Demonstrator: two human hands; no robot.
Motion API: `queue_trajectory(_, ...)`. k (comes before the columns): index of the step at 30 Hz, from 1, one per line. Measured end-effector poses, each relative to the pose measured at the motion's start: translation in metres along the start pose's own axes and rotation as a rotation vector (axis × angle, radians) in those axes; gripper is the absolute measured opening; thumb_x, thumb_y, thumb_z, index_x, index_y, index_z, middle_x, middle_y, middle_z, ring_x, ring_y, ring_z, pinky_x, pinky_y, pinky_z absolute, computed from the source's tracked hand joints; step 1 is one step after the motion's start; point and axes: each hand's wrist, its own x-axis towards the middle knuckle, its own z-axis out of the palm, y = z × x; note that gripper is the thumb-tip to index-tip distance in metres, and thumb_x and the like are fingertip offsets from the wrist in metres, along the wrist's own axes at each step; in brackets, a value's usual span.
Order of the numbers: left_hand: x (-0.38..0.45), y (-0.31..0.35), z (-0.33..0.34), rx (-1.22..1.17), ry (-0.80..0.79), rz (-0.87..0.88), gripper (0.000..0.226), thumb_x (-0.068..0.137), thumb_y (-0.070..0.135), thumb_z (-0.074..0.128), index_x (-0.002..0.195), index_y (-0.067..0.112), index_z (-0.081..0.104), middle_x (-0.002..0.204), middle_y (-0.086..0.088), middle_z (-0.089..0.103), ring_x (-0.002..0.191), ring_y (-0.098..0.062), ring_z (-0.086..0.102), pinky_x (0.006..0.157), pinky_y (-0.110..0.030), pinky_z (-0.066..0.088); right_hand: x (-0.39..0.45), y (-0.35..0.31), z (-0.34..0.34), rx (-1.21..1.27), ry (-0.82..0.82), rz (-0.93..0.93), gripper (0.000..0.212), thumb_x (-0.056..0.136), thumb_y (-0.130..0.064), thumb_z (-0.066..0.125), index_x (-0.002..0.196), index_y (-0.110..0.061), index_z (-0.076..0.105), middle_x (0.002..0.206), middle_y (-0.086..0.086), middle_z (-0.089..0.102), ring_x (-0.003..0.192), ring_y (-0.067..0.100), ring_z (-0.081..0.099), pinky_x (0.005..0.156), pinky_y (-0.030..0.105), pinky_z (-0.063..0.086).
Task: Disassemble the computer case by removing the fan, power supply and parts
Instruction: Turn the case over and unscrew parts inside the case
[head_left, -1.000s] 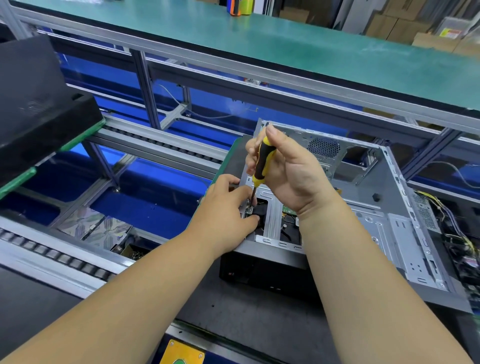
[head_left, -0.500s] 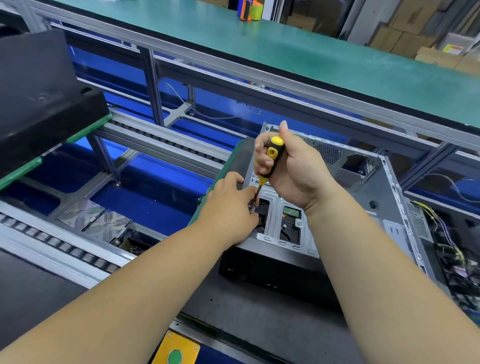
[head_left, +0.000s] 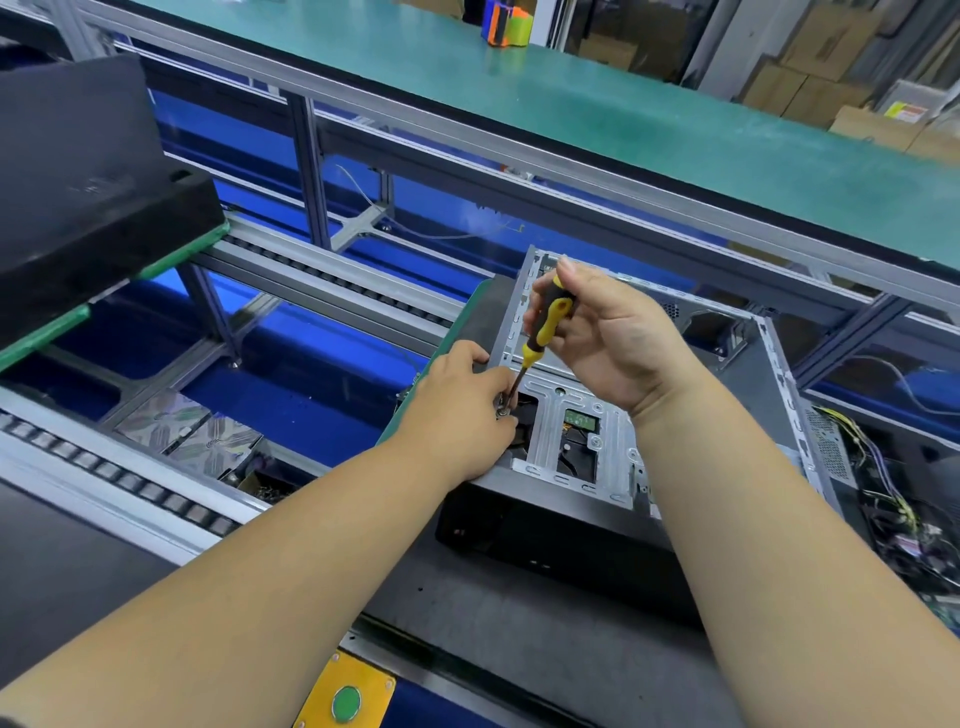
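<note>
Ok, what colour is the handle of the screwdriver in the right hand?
Yellow and black, on the screwdriver that the right hand grips, seen from the head view.

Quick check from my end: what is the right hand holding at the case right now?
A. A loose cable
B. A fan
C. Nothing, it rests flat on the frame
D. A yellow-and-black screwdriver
D: the right hand grips the yellow-and-black screwdriver by its handle, tip angled down to where the left hand pinches at a screw on the computer case.
</note>
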Motion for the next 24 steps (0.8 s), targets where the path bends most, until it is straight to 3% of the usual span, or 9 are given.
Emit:
queue_trajectory(5, 0.000, 0.001, -0.001, -0.002, -0.013, -0.017, 0.030, 0.082, 0.044, 0.066, 0.109, 0.034, 0.058, 0.130, 0.006, 0.033, 0.121, -0.021, 0.036, 0.099, -0.047, 0.043, 0.000, 0.002, 0.005, 0.026, 0.021, -0.008, 0.027, 0.099, -0.023, 0.052, 0.088, -0.006, 0.069, 0.078, 0.005, 0.065, 0.077, 0.019, 0.065, 0.091, 0.037, 0.049)
queue_trajectory(9, 0.000, 0.001, 0.000, 0.002, -0.011, -0.022, 0.031, 0.082, 0.043, 0.067, 0.110, 0.034, 0.058, 0.131, 0.007, 0.033, 0.122, -0.020, 0.036, 0.099, -0.046, 0.043, 0.003, 0.006, 0.009, 0.041, 0.040, -0.068, 0.020, 0.102, -0.021, 0.049, 0.087, -0.011, 0.058, 0.072, 0.002, 0.063, 0.072, 0.018, 0.063, 0.089, 0.039, 0.046)
queue_trajectory(13, 0.000, 0.001, 0.000, -0.022, -0.013, -0.028, 0.027, 0.081, 0.041, 0.068, 0.106, 0.033, 0.060, 0.132, 0.007, 0.034, 0.123, -0.020, 0.036, 0.099, -0.046, 0.042, 0.007, 0.016, 0.023, 0.148, 0.071, -0.155, 0.032, 0.107, -0.023, 0.035, 0.086, -0.008, 0.053, 0.066, 0.005, 0.049, 0.062, 0.016, 0.048, 0.072, 0.031, 0.041)
queue_trajectory(18, -0.001, 0.001, -0.001, -0.013, -0.019, -0.036, 0.022, 0.081, 0.041, 0.066, 0.100, 0.034, 0.059, 0.129, 0.007, 0.034, 0.120, -0.019, 0.037, 0.094, -0.044, 0.045, 0.008, 0.028, 0.033, 0.139, 0.004, -0.216, 0.046, 0.107, -0.039, 0.026, 0.081, -0.009, 0.050, 0.053, -0.001, 0.039, 0.052, 0.013, 0.032, 0.055, 0.025, 0.030)
queue_trajectory(20, -0.001, 0.001, -0.001, -0.018, -0.017, -0.040, 0.020, 0.080, 0.040, 0.066, 0.097, 0.034, 0.058, 0.129, 0.008, 0.034, 0.120, -0.019, 0.037, 0.093, -0.043, 0.045, 0.008, 0.028, 0.033, 0.097, -0.035, -0.211, 0.041, 0.102, -0.046, 0.032, 0.084, -0.012, 0.046, 0.055, 0.000, 0.040, 0.053, 0.014, 0.031, 0.055, 0.027, 0.028)
queue_trajectory(24, -0.001, 0.001, -0.001, -0.022, -0.013, -0.046, 0.017, 0.080, 0.040, 0.066, 0.093, 0.035, 0.057, 0.128, 0.010, 0.033, 0.120, -0.017, 0.036, 0.093, -0.041, 0.044, 0.007, 0.029, 0.028, -0.033, -0.018, -0.236, 0.021, 0.097, -0.032, 0.046, 0.084, -0.016, 0.046, 0.070, 0.001, 0.054, 0.060, 0.016, 0.044, 0.059, 0.026, 0.037)
